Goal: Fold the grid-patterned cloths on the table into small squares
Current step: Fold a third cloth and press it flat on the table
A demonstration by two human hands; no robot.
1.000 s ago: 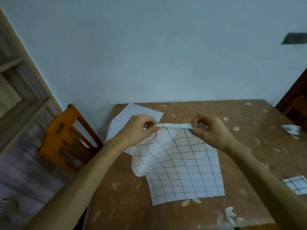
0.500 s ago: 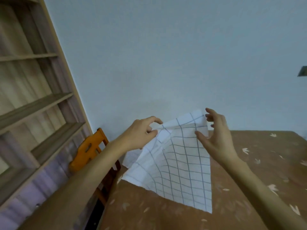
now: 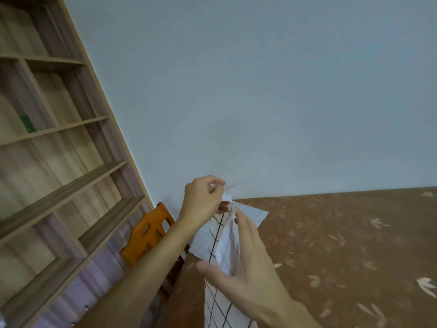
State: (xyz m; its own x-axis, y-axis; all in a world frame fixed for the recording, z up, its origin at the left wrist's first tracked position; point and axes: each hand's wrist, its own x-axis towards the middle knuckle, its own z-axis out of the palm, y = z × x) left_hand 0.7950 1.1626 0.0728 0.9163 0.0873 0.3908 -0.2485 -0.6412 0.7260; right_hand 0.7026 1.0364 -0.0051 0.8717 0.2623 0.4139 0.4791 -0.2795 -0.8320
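Two hands were up in front of a pale blue wall [image 3: 260, 91]. The left hand [image 3: 203, 200] was the higher one. Its curled fingers and thumb pinched the top of a white cloth [image 3: 218, 249] with dark grid lines. The cloth hung down from that pinch, bunched and narrow, over the left edge of the desk [image 3: 343, 245], and its lower part ran off the bottom of the picture. The right hand [image 3: 246, 271] was lower and nearer. Its fingers were straight and pointed up along the cloth, with the thumb spread out to the left. They lay flat on the cloth. A white corner poked out to the right, past those fingers, but I could not tell if it was part of the same cloth. The desk was brown with little pale leaf shapes on it. One orange wooden chair [image 3: 146, 235] stood just beside the desk's left end. Big wooden shelves [image 3: 59, 162] filled the left side, and a small green thing [image 3: 28, 124] sat on one of them.
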